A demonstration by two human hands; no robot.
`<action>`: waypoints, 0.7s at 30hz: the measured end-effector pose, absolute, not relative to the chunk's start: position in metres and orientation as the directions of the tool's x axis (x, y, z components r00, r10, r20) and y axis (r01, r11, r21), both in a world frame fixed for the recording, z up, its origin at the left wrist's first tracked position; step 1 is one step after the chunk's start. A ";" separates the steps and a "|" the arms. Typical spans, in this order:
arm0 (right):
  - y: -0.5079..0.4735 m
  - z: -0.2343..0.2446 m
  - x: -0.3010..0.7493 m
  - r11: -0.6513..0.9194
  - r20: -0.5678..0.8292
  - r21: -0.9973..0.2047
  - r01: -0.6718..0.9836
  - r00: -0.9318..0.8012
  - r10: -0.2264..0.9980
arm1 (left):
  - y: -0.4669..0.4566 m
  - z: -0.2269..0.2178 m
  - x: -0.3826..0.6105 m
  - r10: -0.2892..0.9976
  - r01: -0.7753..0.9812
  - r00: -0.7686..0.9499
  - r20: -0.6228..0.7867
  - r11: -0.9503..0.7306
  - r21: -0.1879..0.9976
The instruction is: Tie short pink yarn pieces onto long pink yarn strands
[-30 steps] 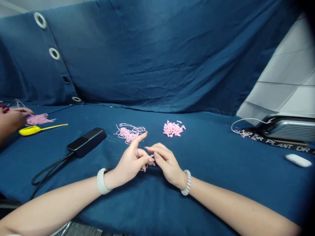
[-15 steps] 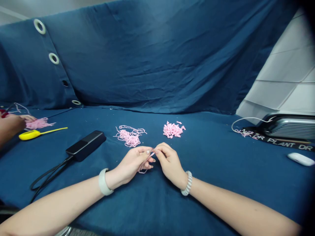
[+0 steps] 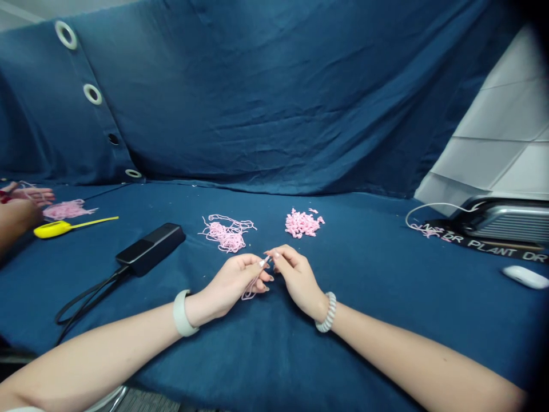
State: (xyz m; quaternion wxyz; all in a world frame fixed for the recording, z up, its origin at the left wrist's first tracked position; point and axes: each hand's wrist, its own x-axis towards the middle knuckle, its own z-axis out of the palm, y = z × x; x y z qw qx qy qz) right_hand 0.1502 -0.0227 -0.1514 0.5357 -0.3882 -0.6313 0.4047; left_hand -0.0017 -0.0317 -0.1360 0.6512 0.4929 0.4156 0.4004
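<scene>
My left hand and my right hand meet fingertip to fingertip just above the blue cloth, both pinched on one short piece of pink string that loops down under the left fingers. Just beyond them lies a loose tangle of pink strings. To its right sits a small heap of knotted pink pieces. A pale band circles my left wrist and a white coil bracelet my right.
A black power bank with a cable lies left of my hands. At far left another person's hand works by pink strings and a yellow tool. A silver device and a white earbud case are at right.
My left index finger, stretched out a second ago, has curled in. Both hands have closed into a pinch on the pink string and shifted slightly away from me.
</scene>
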 end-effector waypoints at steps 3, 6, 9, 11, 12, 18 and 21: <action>-0.024 -0.151 0.150 0.392 0.379 -0.916 0.082 -0.138 0.915 | -0.031 -0.136 -0.001 0.937 -0.106 0.314 -0.156 0.198 0.974; -0.024 -0.151 0.150 0.383 0.367 -0.914 0.137 -0.127 0.921 | -0.031 -0.135 -0.001 0.946 -0.111 0.287 -0.148 0.186 0.976; -0.023 -0.150 0.149 0.410 0.390 -0.894 0.179 -0.135 0.911 | -0.031 -0.135 -0.001 0.948 -0.104 0.282 -0.150 0.185 0.977; -0.024 -0.150 0.149 0.437 0.417 -0.882 0.177 -0.142 0.898 | -0.032 -0.135 -0.001 0.947 -0.092 0.284 -0.154 0.187 0.978; -0.024 -0.149 0.149 0.449 0.430 -0.877 0.173 -0.140 0.892 | -0.032 -0.135 -0.001 0.945 -0.086 0.287 -0.156 0.187 0.978; -0.025 -0.150 0.149 0.484 0.471 -0.859 0.164 -0.114 0.875 | -0.035 -0.131 0.000 0.937 -0.077 0.300 -0.176 0.208 0.975; -0.023 -0.152 0.149 0.479 0.467 -0.864 0.154 -0.105 0.878 | -0.034 -0.131 0.001 0.936 -0.082 0.305 -0.176 0.210 0.974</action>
